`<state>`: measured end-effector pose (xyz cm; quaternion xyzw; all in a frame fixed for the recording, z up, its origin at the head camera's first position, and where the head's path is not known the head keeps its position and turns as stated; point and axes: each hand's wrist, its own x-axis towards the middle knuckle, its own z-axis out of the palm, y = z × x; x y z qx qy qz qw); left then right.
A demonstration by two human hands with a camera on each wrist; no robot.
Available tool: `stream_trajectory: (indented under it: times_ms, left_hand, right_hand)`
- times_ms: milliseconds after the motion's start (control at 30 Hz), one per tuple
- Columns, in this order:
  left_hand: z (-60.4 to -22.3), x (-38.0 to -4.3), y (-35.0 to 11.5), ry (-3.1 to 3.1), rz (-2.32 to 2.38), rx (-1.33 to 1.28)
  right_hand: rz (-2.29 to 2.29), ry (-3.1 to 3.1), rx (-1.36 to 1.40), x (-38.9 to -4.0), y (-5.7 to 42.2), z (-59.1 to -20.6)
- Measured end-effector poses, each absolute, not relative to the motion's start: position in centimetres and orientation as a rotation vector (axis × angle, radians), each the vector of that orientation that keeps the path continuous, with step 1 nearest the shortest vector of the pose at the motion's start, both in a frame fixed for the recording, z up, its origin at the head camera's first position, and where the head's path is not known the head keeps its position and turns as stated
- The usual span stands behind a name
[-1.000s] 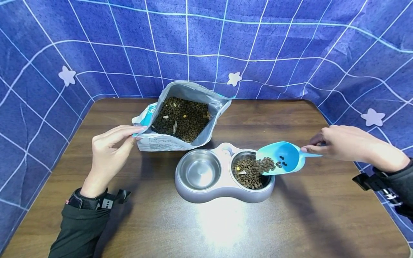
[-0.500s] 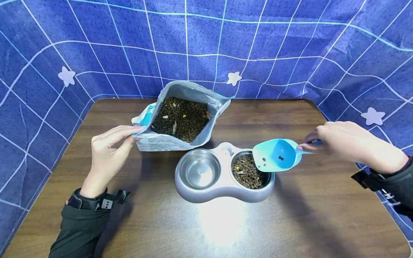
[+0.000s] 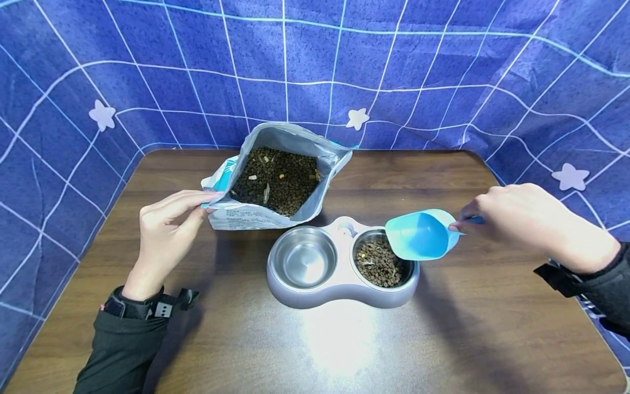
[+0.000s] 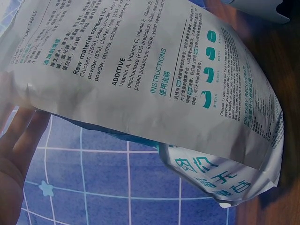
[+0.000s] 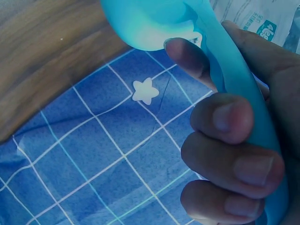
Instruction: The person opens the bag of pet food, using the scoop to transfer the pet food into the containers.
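My left hand [image 3: 167, 235] pinches the near left edge of an open bag of kibble [image 3: 251, 217]. The bag stands upright, its silver lining visible and brown pellets inside. In the left wrist view the printed side of the bag [image 4: 140, 103] fills most of the frame. My right hand [image 3: 517, 221] grips the handle of a blue scoop [image 3: 418, 235], fingers curled round it in the right wrist view. Tilted over the right bowl, the scoop shows no pellets inside. That steel bowl holds brown kibble [image 3: 381, 265], partly hidden by the scoop. The left steel bowl [image 3: 305, 258] is bare.
Both bowls sit in a pale double-bowl stand [image 3: 342, 293] on the wooden table [image 3: 236, 345]. Blue gridded cloth [image 3: 315, 60] with white stars rises behind and at the sides. The bag stands behind the left bowl, near the table's back edge.
The right hand has tipped the scoop and shifted slightly up and left; the last pellets have slid out of it toward the right bowl. The left hand and bag stay in place.
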<state>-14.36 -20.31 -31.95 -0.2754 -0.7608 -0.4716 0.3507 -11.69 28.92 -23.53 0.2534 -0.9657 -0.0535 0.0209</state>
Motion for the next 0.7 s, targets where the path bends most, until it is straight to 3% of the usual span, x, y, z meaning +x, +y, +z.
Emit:
stream_trajectory:
  times_ms: [433, 700]
  left_hand:
    - [-32.0, -14.4, -20.4, -1.949, -1.256, -0.737]
    - [-32.0, -14.3, -20.5, -1.947, -1.255, -0.749]
  right_hand:
    - [-0.155, -3.084, 0.682, -12.9, 29.9, -21.9]
    - [0.135, -3.212, 0.597, -13.2, 30.5, -19.9]
